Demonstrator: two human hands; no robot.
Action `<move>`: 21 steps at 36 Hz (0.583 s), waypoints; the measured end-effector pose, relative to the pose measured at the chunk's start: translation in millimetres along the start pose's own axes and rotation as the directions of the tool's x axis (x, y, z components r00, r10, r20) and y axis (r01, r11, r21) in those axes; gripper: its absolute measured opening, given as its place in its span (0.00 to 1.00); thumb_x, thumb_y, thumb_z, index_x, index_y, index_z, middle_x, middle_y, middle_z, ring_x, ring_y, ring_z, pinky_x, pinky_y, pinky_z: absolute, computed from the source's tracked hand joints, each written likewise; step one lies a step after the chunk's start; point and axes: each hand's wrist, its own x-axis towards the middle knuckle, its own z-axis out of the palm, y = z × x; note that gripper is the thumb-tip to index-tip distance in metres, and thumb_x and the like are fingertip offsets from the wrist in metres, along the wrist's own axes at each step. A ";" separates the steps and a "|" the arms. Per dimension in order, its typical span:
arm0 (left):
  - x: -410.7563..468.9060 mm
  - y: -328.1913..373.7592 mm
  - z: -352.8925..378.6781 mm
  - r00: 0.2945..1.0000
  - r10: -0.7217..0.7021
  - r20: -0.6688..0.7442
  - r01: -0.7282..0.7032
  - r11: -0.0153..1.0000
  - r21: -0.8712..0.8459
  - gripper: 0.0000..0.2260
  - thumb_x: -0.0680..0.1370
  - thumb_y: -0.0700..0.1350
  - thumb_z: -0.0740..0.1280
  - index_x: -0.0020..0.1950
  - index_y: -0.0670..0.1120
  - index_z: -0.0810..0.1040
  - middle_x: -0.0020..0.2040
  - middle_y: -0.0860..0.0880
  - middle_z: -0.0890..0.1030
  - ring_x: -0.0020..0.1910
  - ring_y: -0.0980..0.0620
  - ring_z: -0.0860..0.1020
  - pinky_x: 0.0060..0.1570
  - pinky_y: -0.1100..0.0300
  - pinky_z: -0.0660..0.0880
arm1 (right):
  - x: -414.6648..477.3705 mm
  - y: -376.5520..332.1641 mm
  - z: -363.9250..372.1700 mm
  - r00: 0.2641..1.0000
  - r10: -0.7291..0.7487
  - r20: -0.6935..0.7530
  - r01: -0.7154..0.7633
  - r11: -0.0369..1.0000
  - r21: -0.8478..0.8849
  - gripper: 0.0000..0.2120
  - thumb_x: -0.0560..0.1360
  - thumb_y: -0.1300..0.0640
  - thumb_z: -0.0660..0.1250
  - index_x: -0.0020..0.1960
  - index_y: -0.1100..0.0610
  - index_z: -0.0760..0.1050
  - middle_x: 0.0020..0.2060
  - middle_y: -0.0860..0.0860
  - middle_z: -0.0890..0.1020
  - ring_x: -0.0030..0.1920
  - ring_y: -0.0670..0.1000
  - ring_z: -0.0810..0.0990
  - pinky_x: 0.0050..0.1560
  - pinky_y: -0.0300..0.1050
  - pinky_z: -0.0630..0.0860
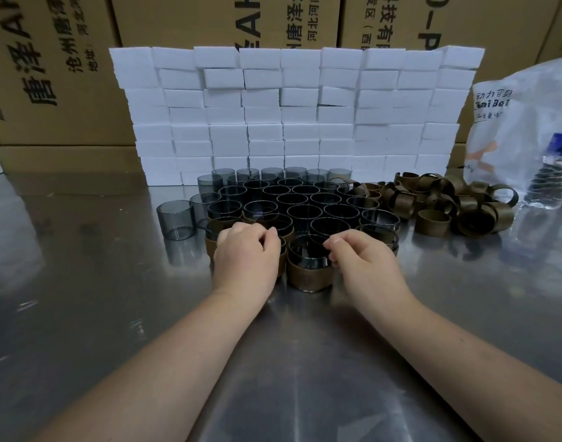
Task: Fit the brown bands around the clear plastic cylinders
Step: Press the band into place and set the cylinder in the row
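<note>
Two bare hands frame a clear plastic cylinder [310, 250] on a steel table [82, 282], toward the middle of its near side; a brown band [310, 277] already wraps its lower half. The left hand [246, 256] sits just left of it, fingers curled over other banded cylinders [211, 247]; whether it grips anything cannot be told. The right hand [365, 263] lies just right of it, curled fingertips [332, 248] at the cylinder's right rim; a firm pinch cannot be confirmed.

Beyond the hands, toward the table's far edge, smoky unbanded cylinders [308, 202] stand upright and packed in rows; one lone cylinder [176, 218] stands apart at the cluster's left. To the right of the rows, a heap of loose brown bands [448, 199] spreads toward the right edge. A wall of white foam blocks [289, 116] rises behind the cylinders; printed cardboard cartons [50, 74] stand behind that. At the far right, a printed plastic bag [525, 122] and a clear bottle [550, 180] rest beside the bands.
</note>
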 end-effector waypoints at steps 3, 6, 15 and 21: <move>1.0 0.6 0.3 0.998 -0.060 0.012 0.060 0.998 -0.033 0.05 0.78 0.50 0.59 0.46 0.53 0.74 0.50 0.54 0.73 0.55 0.50 0.69 0.56 0.51 0.69 | -0.1 0.1 -0.4 1.000 0.009 0.005 -0.009 1.000 0.010 0.08 0.76 0.52 0.61 0.42 0.41 0.75 0.33 0.42 0.78 0.34 0.38 0.74 0.42 0.43 0.72; 2.8 0.0 -0.6 0.991 -0.131 -0.027 0.128 0.987 -0.102 0.09 0.75 0.50 0.64 0.55 0.52 0.74 0.55 0.53 0.73 0.55 0.50 0.73 0.58 0.48 0.70 | 0.4 -0.4 -0.3 1.000 0.013 -0.002 -0.013 1.000 0.023 0.08 0.76 0.52 0.61 0.42 0.40 0.76 0.35 0.44 0.79 0.35 0.39 0.74 0.44 0.45 0.73; 6.7 3.0 -13.1 0.906 -0.277 -0.319 0.162 0.925 -0.345 0.10 0.79 0.44 0.56 0.39 0.55 0.67 0.45 0.53 0.71 0.52 0.49 0.71 0.57 0.51 0.67 | 44.6 5.9 -62.3 0.919 -0.006 -0.393 0.005 1.000 -0.003 0.07 0.75 0.52 0.60 0.44 0.47 0.77 0.37 0.42 0.80 0.44 0.43 0.79 0.48 0.50 0.76; 31.5 -28.0 -19.7 0.677 -0.655 -0.336 0.473 0.736 -0.484 0.13 0.79 0.46 0.53 0.56 0.45 0.74 0.60 0.43 0.74 0.59 0.42 0.70 0.60 0.48 0.67 | 60.8 58.7 -103.3 0.863 0.211 -0.459 -0.362 0.893 -0.269 0.22 0.75 0.60 0.55 0.68 0.54 0.70 0.65 0.57 0.73 0.65 0.60 0.70 0.66 0.56 0.67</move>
